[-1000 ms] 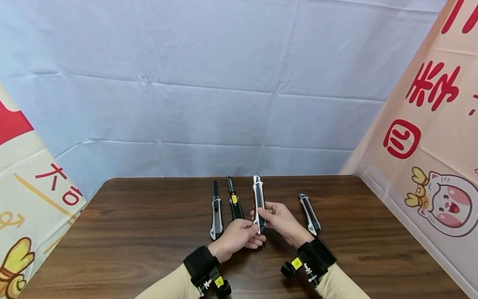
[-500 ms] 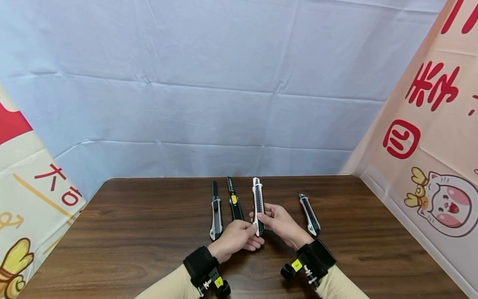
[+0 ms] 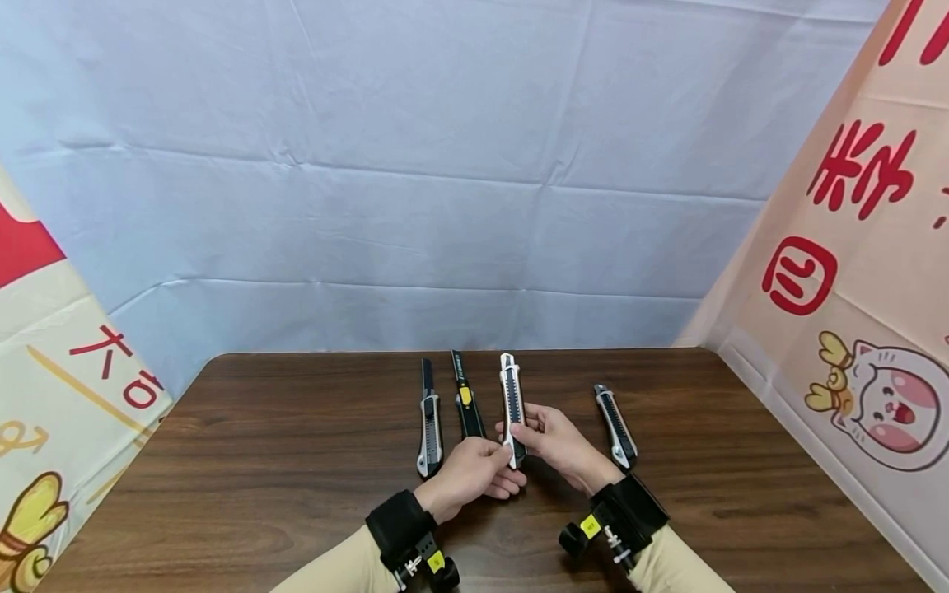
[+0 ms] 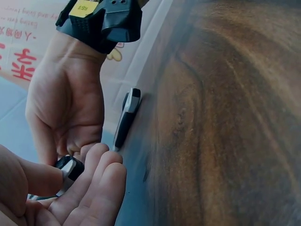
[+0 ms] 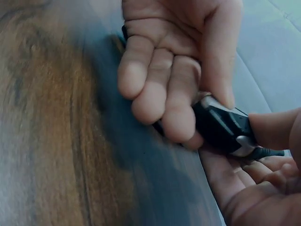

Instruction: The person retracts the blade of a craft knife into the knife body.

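Note:
Both hands hold one silver-and-black utility knife (image 3: 511, 395) above the middle of the table, its front end pointing away from me. My left hand (image 3: 469, 471) pinches its near end between thumb and fingers. Higher up the handle, my right hand (image 3: 561, 445) grips it from the right side, thumb on top. In the left wrist view the butt of the utility knife (image 4: 71, 170) shows between thumb and fingers. The right wrist view has the black end of the utility knife (image 5: 221, 127) between both hands; its front part is mostly hidden there.
On the brown wooden table (image 3: 282, 461), a grey-and-black utility knife (image 3: 430, 436) and a black utility knife with a yellow slider (image 3: 466, 403) lie left of the held one. Another silver-and-black utility knife (image 3: 616, 428) lies to the right. A pale cloth (image 3: 415, 181) hangs behind.
The held utility knife has shifted slightly toward me and a touch to the left, with both hands keeping their hold. The other knives have not moved.

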{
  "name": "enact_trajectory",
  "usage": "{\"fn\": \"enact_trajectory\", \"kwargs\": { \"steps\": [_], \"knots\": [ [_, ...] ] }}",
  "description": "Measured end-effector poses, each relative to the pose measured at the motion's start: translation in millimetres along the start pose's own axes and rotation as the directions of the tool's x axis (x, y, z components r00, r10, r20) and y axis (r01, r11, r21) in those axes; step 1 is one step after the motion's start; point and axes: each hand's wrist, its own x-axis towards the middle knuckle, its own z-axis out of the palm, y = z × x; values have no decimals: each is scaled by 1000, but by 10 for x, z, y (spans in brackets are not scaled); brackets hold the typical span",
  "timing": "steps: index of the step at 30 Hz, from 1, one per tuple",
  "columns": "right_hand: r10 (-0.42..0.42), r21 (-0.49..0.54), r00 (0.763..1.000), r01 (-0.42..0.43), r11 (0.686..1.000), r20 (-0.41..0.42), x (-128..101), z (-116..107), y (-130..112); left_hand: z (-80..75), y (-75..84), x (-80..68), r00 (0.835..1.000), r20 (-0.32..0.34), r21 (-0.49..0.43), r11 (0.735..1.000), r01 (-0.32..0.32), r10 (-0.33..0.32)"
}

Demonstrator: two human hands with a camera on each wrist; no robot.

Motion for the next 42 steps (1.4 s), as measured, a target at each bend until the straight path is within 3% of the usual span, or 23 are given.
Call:
{"fn": "enact_trajectory", "kwargs": {
  "steps": [9, 18, 32, 42],
  "knots": [
    [0, -58, 1000, -2, 998, -28, -32, -22, -23, -2, 12, -5, 1000, 26, -22, 1000, -6, 6],
    [44, -130, 996, -55, 990, -83, -64, -88, -38, 18, 38, -6, 997, 74, -11, 1000, 11, -11],
    [94, -196, 987, -119, 973, -133, -151, -269, 2, 171, 98, 66, 995, 98, 6, 1000, 21, -21],
    [138, -269, 957, -207, 941, -253, -230, -356, 17, 250, 128, 88, 991, 133, -3, 1000, 17, -16]
  ]
}}
